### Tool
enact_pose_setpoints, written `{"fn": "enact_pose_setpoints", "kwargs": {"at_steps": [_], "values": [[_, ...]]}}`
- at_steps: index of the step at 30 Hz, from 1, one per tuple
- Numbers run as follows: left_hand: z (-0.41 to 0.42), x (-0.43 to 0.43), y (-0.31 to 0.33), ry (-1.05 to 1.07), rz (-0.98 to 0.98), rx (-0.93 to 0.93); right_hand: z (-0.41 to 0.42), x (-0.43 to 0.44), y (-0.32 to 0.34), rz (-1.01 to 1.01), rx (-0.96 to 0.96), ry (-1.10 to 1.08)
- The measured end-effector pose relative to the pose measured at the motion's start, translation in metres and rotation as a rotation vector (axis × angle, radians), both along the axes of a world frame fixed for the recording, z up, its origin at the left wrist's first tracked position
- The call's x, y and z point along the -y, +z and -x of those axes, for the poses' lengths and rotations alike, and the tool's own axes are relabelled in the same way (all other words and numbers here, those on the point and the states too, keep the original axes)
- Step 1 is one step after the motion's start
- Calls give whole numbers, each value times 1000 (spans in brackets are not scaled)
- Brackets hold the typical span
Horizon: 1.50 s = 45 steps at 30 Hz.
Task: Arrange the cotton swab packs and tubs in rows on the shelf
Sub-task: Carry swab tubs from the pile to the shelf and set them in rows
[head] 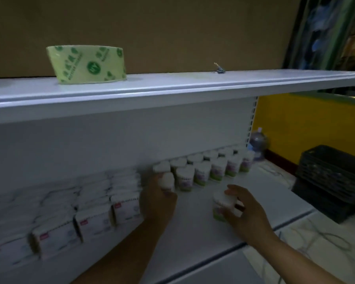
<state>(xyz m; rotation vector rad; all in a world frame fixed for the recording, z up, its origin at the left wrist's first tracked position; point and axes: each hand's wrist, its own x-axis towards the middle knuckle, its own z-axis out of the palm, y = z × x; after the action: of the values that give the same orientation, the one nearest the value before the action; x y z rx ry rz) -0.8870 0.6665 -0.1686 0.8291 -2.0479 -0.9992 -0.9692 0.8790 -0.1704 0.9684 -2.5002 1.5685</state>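
Note:
On the white lower shelf [195,226] white cotton swab packs [94,222] with a red mark lie in rows on the left. Heart-shaped white tubs [203,175] with green and pink labels stand in two rows at the back right. My left hand [158,199] grips one tub [166,181] at the left end of the front tub row, right beside the packs. My right hand [246,212] holds another tub [221,206] upright on the shelf, apart from the rows and closer to the front edge.
A roll of green printed tape [88,63] and a small clip [219,70] sit on the upper shelf [172,87]. A dark plastic crate [332,179] stands on the floor to the right, with a water jug [258,146] behind the shelf end.

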Motion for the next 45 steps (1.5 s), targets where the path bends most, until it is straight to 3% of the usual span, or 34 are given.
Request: {"fn": "enact_pose_setpoints", "kwargs": {"at_steps": [6,16,24,37,45], "values": [[11,6,-8,-28,77,77,19,-4,-19,97,-82,95],[11,17,0,-77,493,366,37,-6,-29,177,-158,118],[15,34,15,-211,530,577,40,-6,-33,187,-190,121],[17,28,8,-63,611,490,42,-3,-34,194,-195,119],[18,26,13,-100,596,478,39,-3,-30,199,-188,115]]}}
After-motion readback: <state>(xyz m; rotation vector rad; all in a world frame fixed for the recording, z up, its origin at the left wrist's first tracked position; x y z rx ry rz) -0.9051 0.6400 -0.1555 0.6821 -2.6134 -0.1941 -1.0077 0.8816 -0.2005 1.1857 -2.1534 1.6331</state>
